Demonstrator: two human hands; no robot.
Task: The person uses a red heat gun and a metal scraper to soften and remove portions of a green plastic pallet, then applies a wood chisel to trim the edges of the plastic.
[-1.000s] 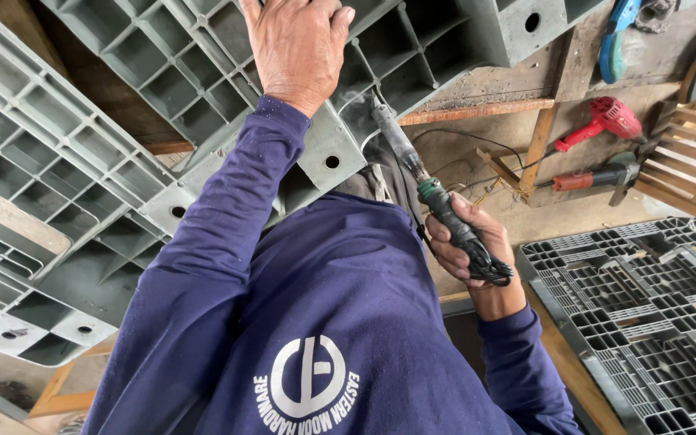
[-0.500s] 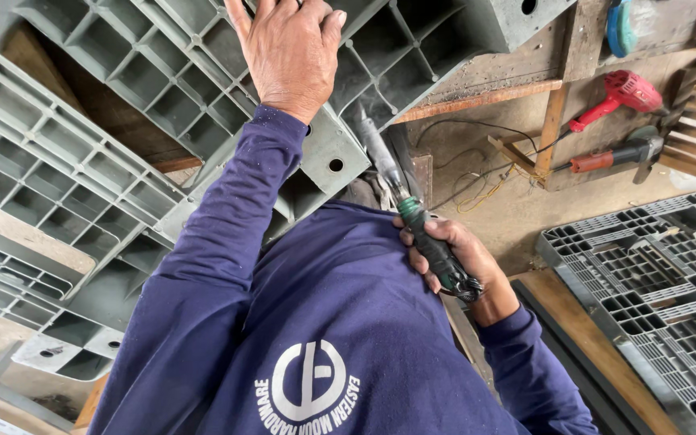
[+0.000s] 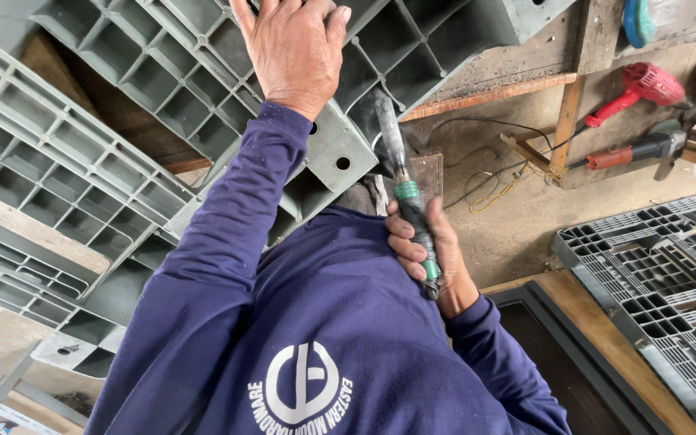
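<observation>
Fingers of my left hand lie spread flat on the grey plastic pallet tilted before me. My right hand is clamped round a green-handled tool, whose tip sits near the pallet's corner block.

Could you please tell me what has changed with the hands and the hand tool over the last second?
The right hand has swung the green-handled tool from a slant to nearly upright, bringing its tip closer to the grey plastic pallet. Nothing was picked up or let go. The left hand stays pressed flat on the pallet, and the right keeps its grip on the tool.
</observation>
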